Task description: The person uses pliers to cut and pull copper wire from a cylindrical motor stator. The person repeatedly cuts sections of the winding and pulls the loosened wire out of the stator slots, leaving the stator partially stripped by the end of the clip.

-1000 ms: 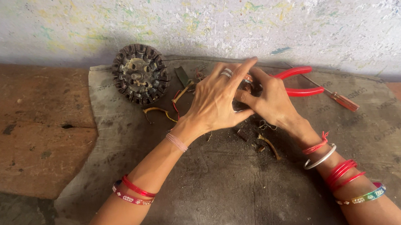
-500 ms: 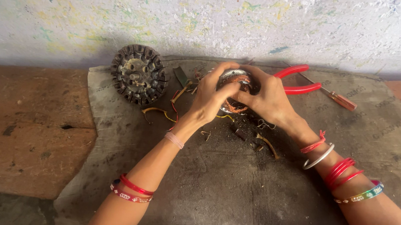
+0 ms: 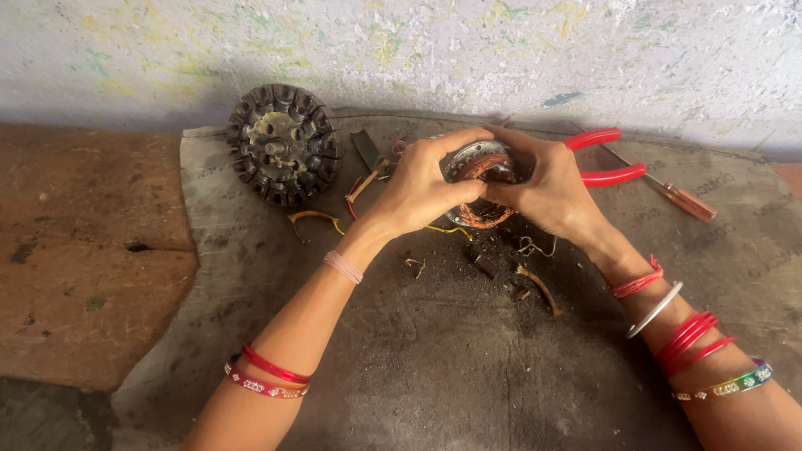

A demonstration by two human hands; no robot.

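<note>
Both hands hold a round metal motor part wound with copper wire (image 3: 484,168), lifted a little above a grey mat (image 3: 462,394). My left hand (image 3: 421,185) grips its left side with curled fingers. Its right side and top are covered by my right hand (image 3: 549,184). Red and yellow wire ends hang from the part towards the mat. Bangles sit on both wrists.
A dark toothed round motor core (image 3: 283,143) lies left of the hands. Red-handled pliers (image 3: 608,158) and a brown-handled screwdriver (image 3: 674,194) lie at the right by the wall. Wire scraps (image 3: 534,279) litter the mat. A reddish floor (image 3: 36,244) extends to the left.
The left hand lay flat over the part a second ago; now its fingers have curled round it, and both hands have lifted and tilted the copper-wound part.
</note>
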